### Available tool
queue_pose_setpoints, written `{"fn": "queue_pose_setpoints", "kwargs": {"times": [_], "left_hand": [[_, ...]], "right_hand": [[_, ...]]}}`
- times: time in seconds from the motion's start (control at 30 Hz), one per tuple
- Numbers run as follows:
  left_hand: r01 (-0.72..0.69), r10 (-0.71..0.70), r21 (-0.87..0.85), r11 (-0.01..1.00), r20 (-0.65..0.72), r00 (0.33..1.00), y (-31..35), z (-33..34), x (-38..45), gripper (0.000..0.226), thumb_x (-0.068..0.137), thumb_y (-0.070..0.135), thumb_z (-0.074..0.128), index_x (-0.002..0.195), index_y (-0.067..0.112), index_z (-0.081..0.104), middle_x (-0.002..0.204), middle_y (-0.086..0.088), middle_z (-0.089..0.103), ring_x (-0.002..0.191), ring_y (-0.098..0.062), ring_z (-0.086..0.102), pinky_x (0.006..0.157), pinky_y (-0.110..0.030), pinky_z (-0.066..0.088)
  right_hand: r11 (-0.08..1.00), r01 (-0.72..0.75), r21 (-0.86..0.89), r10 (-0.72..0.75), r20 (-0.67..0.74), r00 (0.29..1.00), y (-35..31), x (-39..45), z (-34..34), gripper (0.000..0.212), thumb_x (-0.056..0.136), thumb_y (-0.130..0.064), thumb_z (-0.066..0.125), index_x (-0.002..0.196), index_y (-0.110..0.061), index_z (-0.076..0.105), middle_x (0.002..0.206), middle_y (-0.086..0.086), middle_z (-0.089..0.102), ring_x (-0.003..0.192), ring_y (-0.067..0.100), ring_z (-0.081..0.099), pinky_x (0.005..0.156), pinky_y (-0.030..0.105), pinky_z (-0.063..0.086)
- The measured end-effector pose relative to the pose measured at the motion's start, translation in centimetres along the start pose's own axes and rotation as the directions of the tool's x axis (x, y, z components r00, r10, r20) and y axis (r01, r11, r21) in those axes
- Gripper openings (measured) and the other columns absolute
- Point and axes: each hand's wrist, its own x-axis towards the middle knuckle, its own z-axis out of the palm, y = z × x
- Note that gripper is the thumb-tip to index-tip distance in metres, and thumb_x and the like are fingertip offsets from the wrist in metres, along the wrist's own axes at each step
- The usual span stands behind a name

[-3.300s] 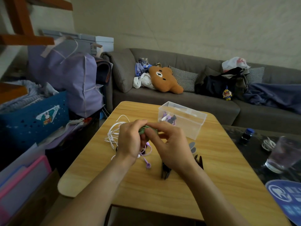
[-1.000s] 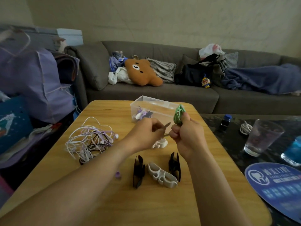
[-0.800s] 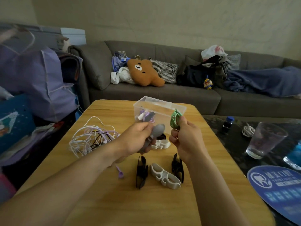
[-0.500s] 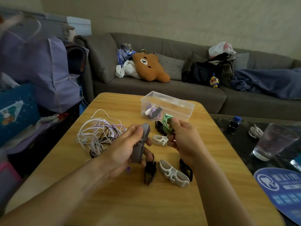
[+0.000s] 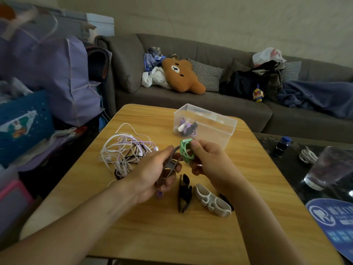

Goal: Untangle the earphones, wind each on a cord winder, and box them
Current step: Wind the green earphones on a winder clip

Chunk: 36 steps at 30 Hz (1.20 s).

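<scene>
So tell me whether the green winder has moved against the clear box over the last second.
Yes. The right hand has lowered the green winder from level with the clear box rim to below its near wall, toward the person.

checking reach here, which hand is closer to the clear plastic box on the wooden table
Right. The right hand, pinching the wound green cord winder, is just in front of the clear plastic box. The left hand, gripping a grey cord winder, sits lower and further left.
</scene>
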Motion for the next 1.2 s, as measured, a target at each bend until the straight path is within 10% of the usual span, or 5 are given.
{"fn": "queue_pose_setpoints", "kwargs": {"times": [0.2,0.8,1.03,1.2], "left_hand": [[-0.046,0.05,-0.059,0.997,0.062,0.997,0.0,0.1,-0.1,0.038,0.095,0.045,0.05,0.097,0.008,0.056,0.076,-0.005,0.056,0.046,-0.011,0.042,0.036,-0.021,0.028],[-0.222,0.227,0.055,0.973,-0.133,0.965,-0.6,0.0,0.5,0.04,0.105,0.036,0.04,0.107,0.001,0.059,0.069,-0.003,0.055,0.06,-0.017,0.051,0.054,-0.03,0.038],[-0.337,0.353,0.162,0.928,-0.087,0.931,0.1,-0.5,0.4,0.033,0.101,0.031,0.047,0.08,0.028,0.071,0.072,-0.012,0.049,0.063,-0.023,0.046,0.055,-0.032,0.034],[-0.37,0.38,0.215,0.904,-0.005,0.925,0.1,-0.1,0.2,0.035,0.103,0.029,0.041,0.11,0.004,0.064,0.062,0.001,0.058,0.055,-0.009,0.052,0.049,-0.016,0.037]], "right_hand": [[1.0,-0.022,-0.019,0.021,-0.007,1.0,0.3,0.2,-0.1,0.033,0.108,-0.03,0.041,0.104,-0.01,0.066,0.078,0.001,0.06,0.06,0.007,0.053,0.058,0.025,0.047],[0.993,0.051,-0.106,-0.049,0.019,0.999,0.5,0.4,0.4,0.028,0.107,-0.028,0.043,0.104,-0.013,0.066,0.081,0.008,0.061,0.063,0.013,0.054,0.063,0.031,0.049],[0.989,0.038,-0.144,-0.02,0.123,0.992,0.3,0.0,0.0,0.027,0.105,-0.028,0.047,0.099,-0.011,0.067,0.068,0.005,0.056,0.062,0.02,0.052,0.059,0.03,0.046],[0.985,0.037,-0.17,-0.011,0.153,0.988,0.1,-0.2,0.5,0.027,0.106,-0.025,0.047,0.086,-0.02,0.064,0.055,-0.006,0.054,0.053,0.012,0.05,0.054,0.025,0.045]]}}
